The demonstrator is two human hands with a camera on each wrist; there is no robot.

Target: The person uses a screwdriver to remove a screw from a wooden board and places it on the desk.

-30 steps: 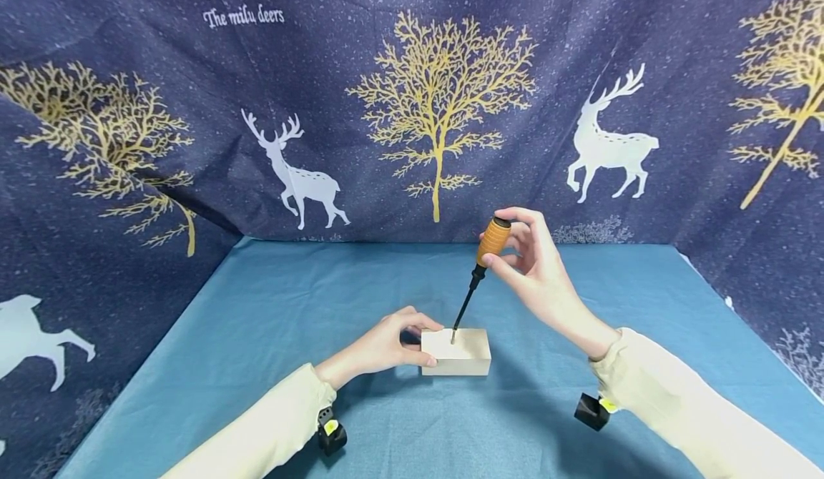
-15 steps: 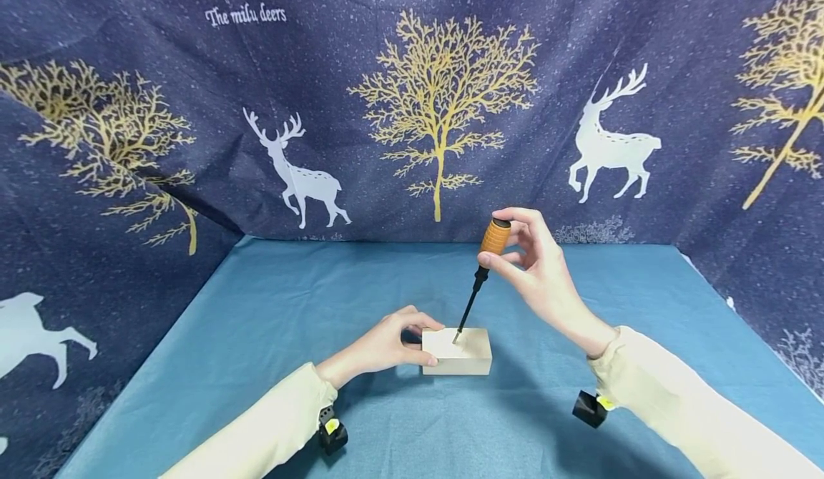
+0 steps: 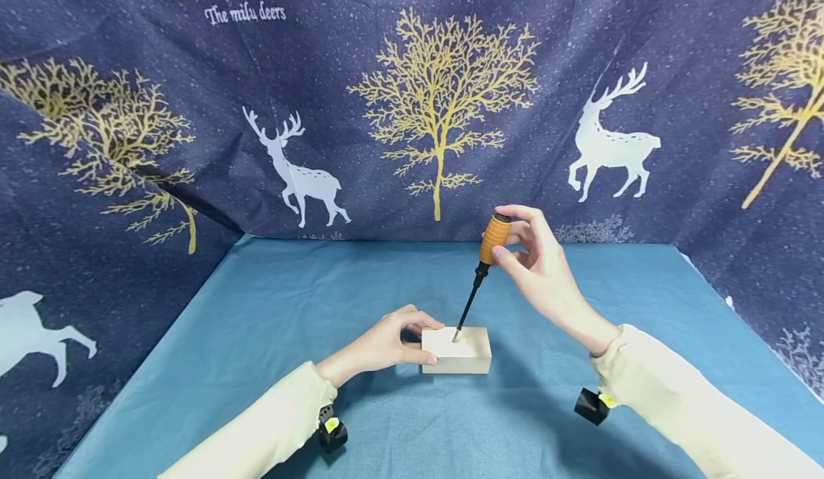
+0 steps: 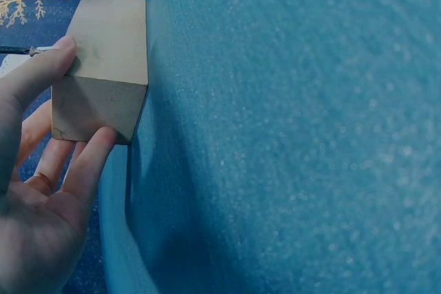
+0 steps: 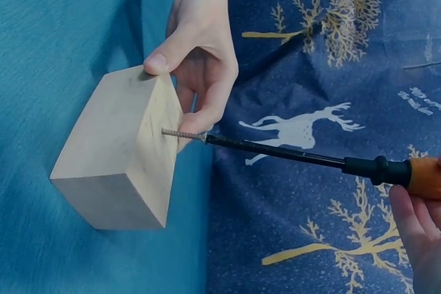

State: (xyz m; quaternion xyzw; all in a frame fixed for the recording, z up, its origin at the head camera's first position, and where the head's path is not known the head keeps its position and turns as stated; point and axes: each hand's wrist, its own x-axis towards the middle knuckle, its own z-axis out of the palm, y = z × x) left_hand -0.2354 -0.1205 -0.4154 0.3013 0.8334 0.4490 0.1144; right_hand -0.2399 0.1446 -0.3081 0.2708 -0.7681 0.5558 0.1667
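A pale wooden block (image 3: 473, 350) lies on the blue cloth, and my left hand (image 3: 389, 342) grips its left end between thumb and fingers. In the right wrist view a threaded screw (image 5: 180, 133) stands out of the block's top face. The tip of a screwdriver (image 5: 275, 150) meets the screw's head. My right hand (image 3: 541, 268) holds the screwdriver by its orange handle (image 3: 494, 240), thumb on the near side and a finger near the black end cap. The shaft leans to the right as it rises. In the left wrist view, the thumb partly covers the screw.
Blue cloth (image 3: 277, 286) covers the table. Behind it hangs a dark blue curtain (image 3: 399, 179) printed with deer and golden trees. A small black device (image 3: 332, 434) is strapped at the left wrist, and another black device (image 3: 591, 406) at the right.
The right thumb has shifted along the handle, and the screwdriver's lean has varied slightly. My left hand and the block stay in place.
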